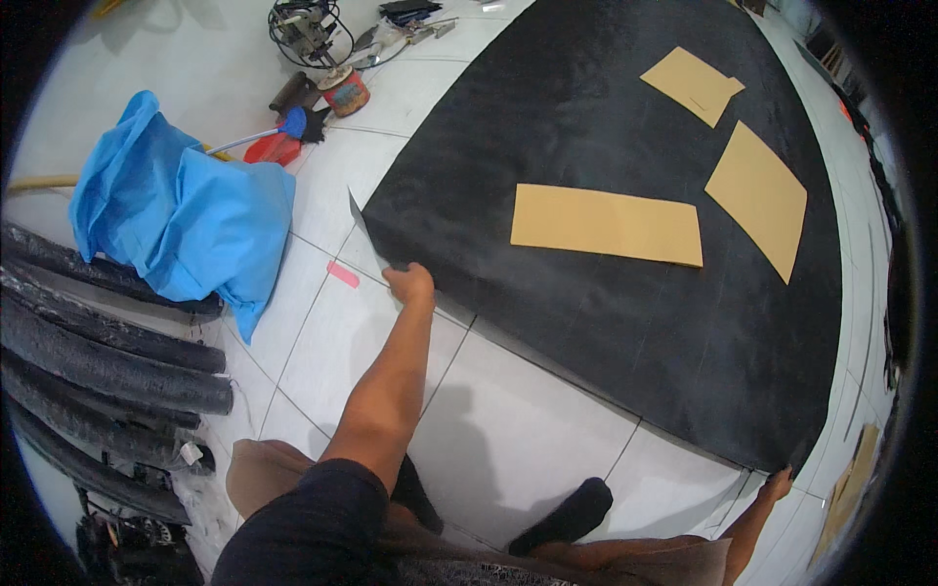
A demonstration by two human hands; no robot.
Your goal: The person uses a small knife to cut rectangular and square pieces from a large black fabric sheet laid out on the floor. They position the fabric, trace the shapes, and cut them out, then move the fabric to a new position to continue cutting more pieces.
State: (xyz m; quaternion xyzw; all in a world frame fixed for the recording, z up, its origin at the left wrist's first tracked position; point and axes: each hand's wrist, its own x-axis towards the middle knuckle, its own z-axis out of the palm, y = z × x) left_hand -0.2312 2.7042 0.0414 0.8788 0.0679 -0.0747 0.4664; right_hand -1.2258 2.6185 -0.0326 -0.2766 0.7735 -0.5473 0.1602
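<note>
A large black sheet (440,215) of rubber-like or leather-like material spreads over the tiled floor in front of me. My left hand (412,283) is closed on its near edge, close to the left corner, where a thin grey flap of the edge turns up. At the near right corner, my right hand (779,483) pinches the same sheet. Between my hands the near edge sits slightly off the tiles and casts a shadow. On the sheet lie three tan card pieces: a long rectangle (606,225), a slanted four-sided piece (760,200) and a smaller notched piece (690,86).
To the left, a blue plastic bag (195,205) rests by several dark rolls (117,366). Beyond it are a red dustpan (274,146), a tin can (344,91) and a machine with cables (308,29). A pink strip (343,274) lies on the tiles; my dark-socked foot (562,518) stands below the sheet.
</note>
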